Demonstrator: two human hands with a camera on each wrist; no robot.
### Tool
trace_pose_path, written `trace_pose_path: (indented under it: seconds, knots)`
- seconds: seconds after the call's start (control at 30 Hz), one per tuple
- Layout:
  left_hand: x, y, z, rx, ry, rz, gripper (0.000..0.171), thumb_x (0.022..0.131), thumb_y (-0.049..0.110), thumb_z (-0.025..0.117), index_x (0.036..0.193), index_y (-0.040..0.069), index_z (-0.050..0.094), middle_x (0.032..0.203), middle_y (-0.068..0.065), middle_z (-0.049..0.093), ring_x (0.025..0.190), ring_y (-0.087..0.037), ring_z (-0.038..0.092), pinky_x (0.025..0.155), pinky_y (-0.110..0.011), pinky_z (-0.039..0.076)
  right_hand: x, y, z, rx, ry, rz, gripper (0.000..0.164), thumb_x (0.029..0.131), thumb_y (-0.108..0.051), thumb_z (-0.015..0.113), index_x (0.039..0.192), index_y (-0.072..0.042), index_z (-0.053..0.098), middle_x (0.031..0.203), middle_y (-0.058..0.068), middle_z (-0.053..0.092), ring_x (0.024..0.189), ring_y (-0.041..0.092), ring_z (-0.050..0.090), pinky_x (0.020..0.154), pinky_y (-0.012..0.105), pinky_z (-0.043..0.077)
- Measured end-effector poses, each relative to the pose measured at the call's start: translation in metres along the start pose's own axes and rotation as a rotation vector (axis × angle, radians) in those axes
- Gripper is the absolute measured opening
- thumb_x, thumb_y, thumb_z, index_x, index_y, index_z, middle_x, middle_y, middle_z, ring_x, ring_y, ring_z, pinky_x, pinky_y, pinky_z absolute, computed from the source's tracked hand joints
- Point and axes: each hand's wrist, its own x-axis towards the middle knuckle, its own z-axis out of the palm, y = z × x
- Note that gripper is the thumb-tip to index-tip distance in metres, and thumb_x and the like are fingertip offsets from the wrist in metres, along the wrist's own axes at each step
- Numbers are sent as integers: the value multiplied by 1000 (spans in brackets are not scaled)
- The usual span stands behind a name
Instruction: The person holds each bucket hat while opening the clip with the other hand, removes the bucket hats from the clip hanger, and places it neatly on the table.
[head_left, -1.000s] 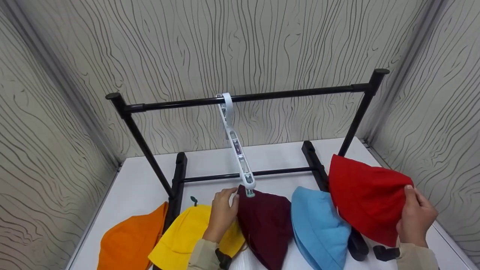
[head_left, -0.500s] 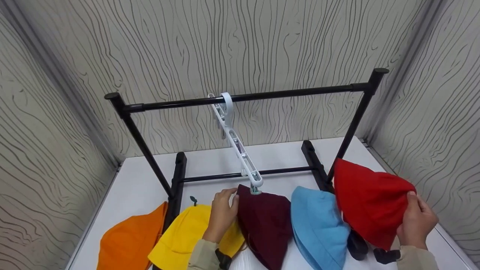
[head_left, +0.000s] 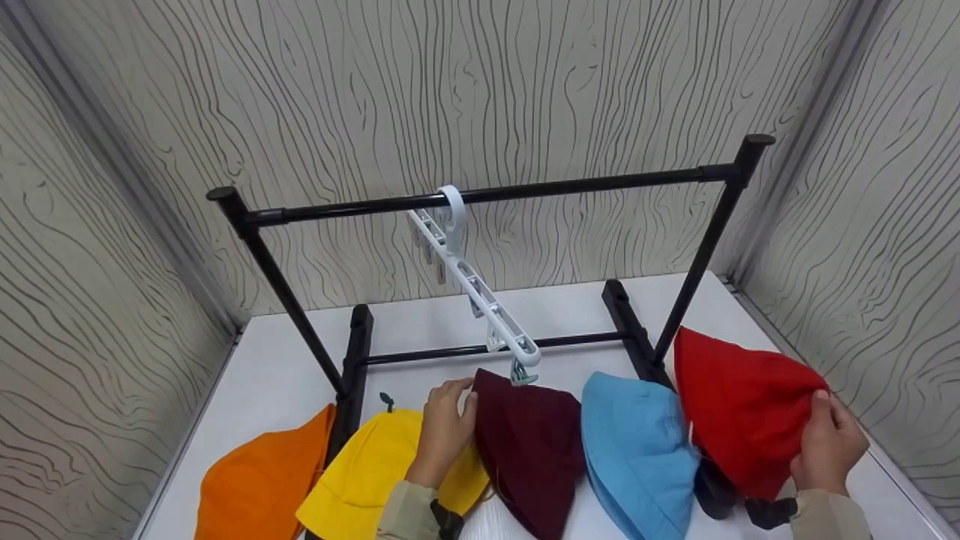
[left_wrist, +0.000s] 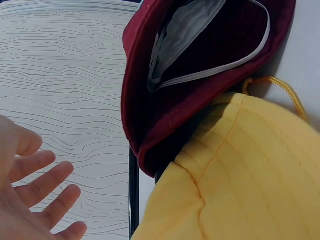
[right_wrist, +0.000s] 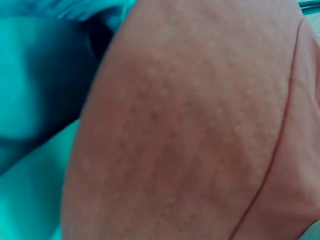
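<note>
In the head view my right hand [head_left: 827,445] holds a red bucket hat [head_left: 750,409] at its crown, thumb on the near side. The hat's brim faces left toward a light blue bucket hat [head_left: 637,450]. In the right wrist view the red hat [right_wrist: 185,130] fills most of the picture and looks washed out. My left hand [head_left: 447,427] hovers over a yellow bucket hat [head_left: 367,469], beside the edge of a maroon bucket hat [head_left: 532,442]. The left wrist view shows that hand [left_wrist: 37,187] with fingers loosely spread, apart from the maroon hat [left_wrist: 135,100] and holding nothing.
A white clip hanger [head_left: 480,289] hangs by its hook from the black rack's top bar [head_left: 585,186], its near end above the maroon hat. An orange bucket hat [head_left: 262,480] lies at the far left of the white table [head_left: 285,352]. Patterned panels [head_left: 525,90] enclose three sides.
The hanger has turned, its near end swinging to the right and its far end to the left. The red hat has moved slightly down and right with my right hand; the left hand has stayed put.
</note>
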Motion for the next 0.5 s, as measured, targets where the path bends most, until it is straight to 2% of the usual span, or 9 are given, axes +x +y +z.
trace_pose_path:
  seconds: [0.07, 0.23, 0.3, 0.33, 0.4, 0.43, 0.5]
  knots:
    - [0, 0, 0, -4, -9, -4, 28, 98, 20, 55, 122, 9, 64, 119, -5, 65, 109, -22, 56, 98, -40, 49, 2, 2, -1, -38, -4, 21, 48, 93, -40, 59, 138, -23, 54, 107, -19, 53, 98, -2, 44, 86, 12, 38]
    - [0, -2, 0, -1, -17, -10, 28, 98, 21, 55, 122, 11, 64, 120, -4, 65, 110, -22, 56, 99, -40, 49, 5, 10, -6, -118, -24, 66, 40, 94, -45, 55, 131, -28, 58, 98, -19, 51, 93, 0, 43, 72, 11, 40]
    - [-1, -3, 0, 1, -16, -12, 28, 98, 21, 55, 122, 11, 64, 120, -4, 65, 111, -21, 56, 99, -40, 49, 7, 13, -7, -135, -25, 72, 43, 94, -45, 53, 133, -27, 57, 99, -20, 50, 93, 0, 43, 74, 11, 40]
    - [-1, -3, 0, 1, -16, -12, 28, 98, 21, 55, 122, 11, 64, 120, -4, 64, 111, -22, 56, 99, -40, 49, 8, 15, -7, -144, -21, 73, 45, 95, -45, 53, 136, -26, 55, 100, -20, 50, 93, -1, 43, 78, 12, 40]
    - [-1, -4, 0, 2, -17, -14, 28, 98, 21, 55, 123, 11, 64, 121, -4, 64, 111, -22, 56, 99, -40, 49, 9, 19, -7, -189, -31, 79, 52, 96, -46, 49, 143, -25, 46, 121, -12, 54, 108, 4, 46, 94, 16, 41]
    - [-2, -4, 1, 3, -18, -17, 28, 98, 21, 55, 123, 11, 64, 121, -4, 64, 111, -22, 56, 99, -40, 48, 10, 21, -8, -213, -41, 79, 58, 96, -46, 47, 148, -22, 38, 133, -7, 51, 119, 7, 45, 104, 19, 38]
    - [-2, -5, 1, 9, -21, -19, 28, 98, 23, 55, 123, 11, 64, 121, -4, 64, 111, -22, 56, 100, -40, 48, 12, 25, -8, -255, -56, 85, 65, 97, -46, 44, 152, -18, 25, 154, -1, 35, 138, 13, 35, 116, 28, 28]
